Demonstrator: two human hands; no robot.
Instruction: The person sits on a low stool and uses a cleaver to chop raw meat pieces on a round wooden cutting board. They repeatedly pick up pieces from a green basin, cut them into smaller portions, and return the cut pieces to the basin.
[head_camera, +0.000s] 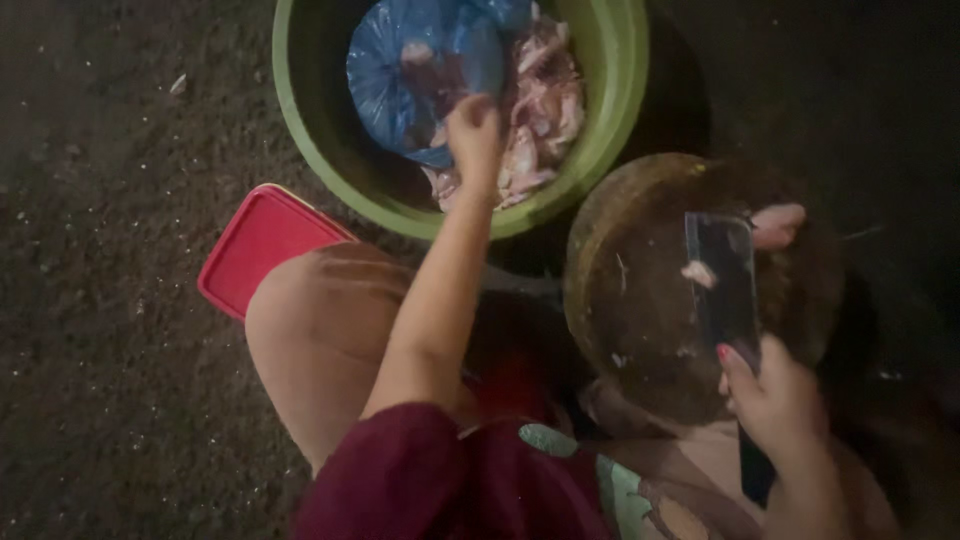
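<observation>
Dark, gritty ground (110, 330) carries everything here. On it sits a green basin (612, 110), its rim ringing the left hand's fingers (472, 120); a round wooden chopping block (640, 310) rests just beyond the right hand's fingers (735, 365); a red lid (255, 245) lies nearer the person than the left fingertips.

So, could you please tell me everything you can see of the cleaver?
The cleaver has a broad, dark rectangular blade that looks like metal, lying flat over the round wooden chopping block. A small pale scrap sticks to the blade's face, and a pinkish piece of raw meat lies at its far end. Its dark handle is gripped by the right hand, one finger extended toward the blade.
</observation>
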